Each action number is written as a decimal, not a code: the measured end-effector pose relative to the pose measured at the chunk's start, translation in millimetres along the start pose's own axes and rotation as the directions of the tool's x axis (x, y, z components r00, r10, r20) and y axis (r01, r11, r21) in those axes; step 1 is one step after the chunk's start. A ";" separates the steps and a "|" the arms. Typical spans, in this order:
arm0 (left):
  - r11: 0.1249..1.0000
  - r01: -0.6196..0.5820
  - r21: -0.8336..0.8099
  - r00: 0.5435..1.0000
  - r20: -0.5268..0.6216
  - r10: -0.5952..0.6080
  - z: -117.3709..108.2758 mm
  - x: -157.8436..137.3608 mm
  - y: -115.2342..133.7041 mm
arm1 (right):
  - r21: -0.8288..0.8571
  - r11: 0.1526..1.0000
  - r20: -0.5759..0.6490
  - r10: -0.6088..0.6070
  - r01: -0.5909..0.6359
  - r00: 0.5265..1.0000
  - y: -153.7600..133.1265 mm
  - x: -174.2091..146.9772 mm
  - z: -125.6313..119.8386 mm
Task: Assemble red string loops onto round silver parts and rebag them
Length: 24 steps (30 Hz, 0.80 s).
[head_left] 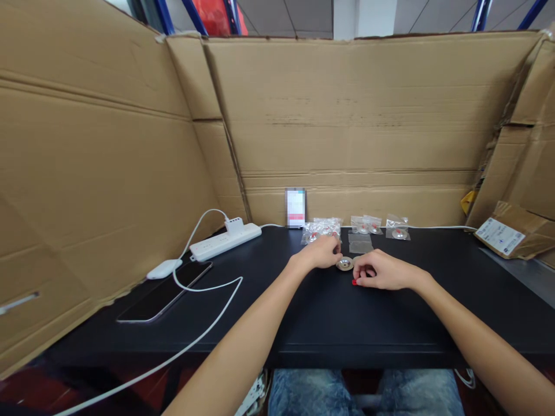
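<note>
Red piece (354, 282) pinched at tips of right fingers (366, 282), metal disc (345, 264) at left fingers (333, 257), grip there unclear

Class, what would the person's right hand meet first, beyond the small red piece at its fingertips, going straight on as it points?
The right hand would probably meet the silvery disc beside the left hand, though depth is unclear.

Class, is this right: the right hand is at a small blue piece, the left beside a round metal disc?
Colour's wrong: the head view shows the right hand at a small red piece, the left hand beside a round metal disc.
</note>
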<state>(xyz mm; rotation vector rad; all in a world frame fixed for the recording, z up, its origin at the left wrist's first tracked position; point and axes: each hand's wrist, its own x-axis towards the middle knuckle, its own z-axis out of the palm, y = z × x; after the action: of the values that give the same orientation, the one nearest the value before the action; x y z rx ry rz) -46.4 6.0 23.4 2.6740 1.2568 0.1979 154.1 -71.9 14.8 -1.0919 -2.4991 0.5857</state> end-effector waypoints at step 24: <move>1.000 -0.014 -0.002 1.000 0.006 0.014 5.7 2.8 -3.9 | 0.012 1.000 0.065 0.014 -0.014 0.998 3.9 1.0 4.0</move>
<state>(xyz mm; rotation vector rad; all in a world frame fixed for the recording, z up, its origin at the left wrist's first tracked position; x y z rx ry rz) -46.4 10.0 17.1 2.6809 1.2354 0.1933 153.9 -69.7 9.6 -1.1036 -2.5412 0.6498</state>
